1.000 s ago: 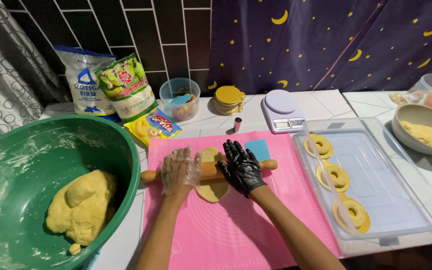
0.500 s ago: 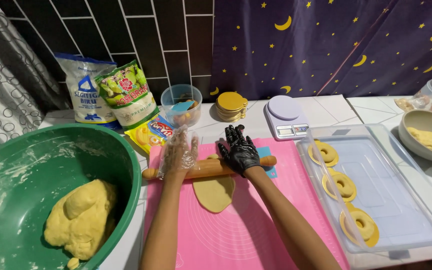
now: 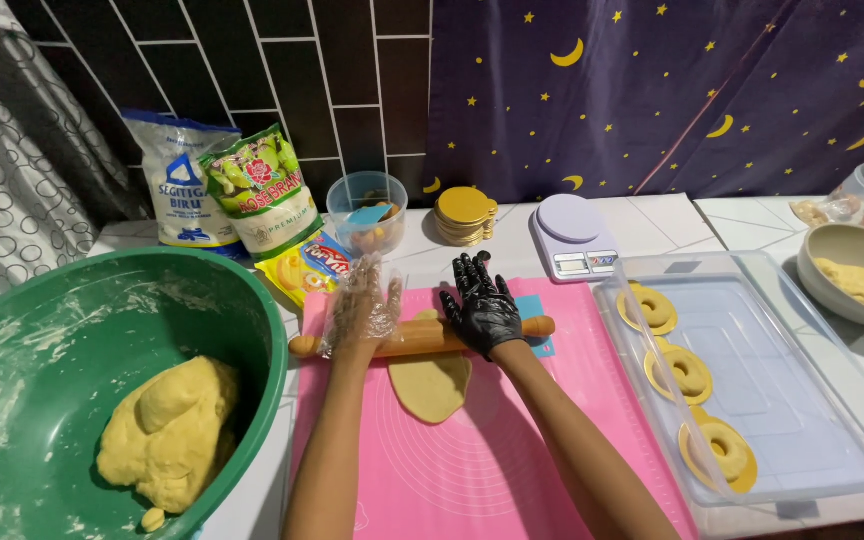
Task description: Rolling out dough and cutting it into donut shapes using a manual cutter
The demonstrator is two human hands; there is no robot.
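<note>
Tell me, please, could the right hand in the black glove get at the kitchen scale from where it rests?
Probably yes. The right hand lies flat on the rolling pin, and the kitchen scale stands just beyond it, with only bare mat and counter between.

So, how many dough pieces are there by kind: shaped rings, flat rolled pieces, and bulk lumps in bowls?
Shaped rings in the clear tray: 3, namely far, middle and near.
Flat rolled piece on the pink mat: 1
Bulk lumps: 2, one in the green bowl, one in the beige bowl.
Total: 6
</note>
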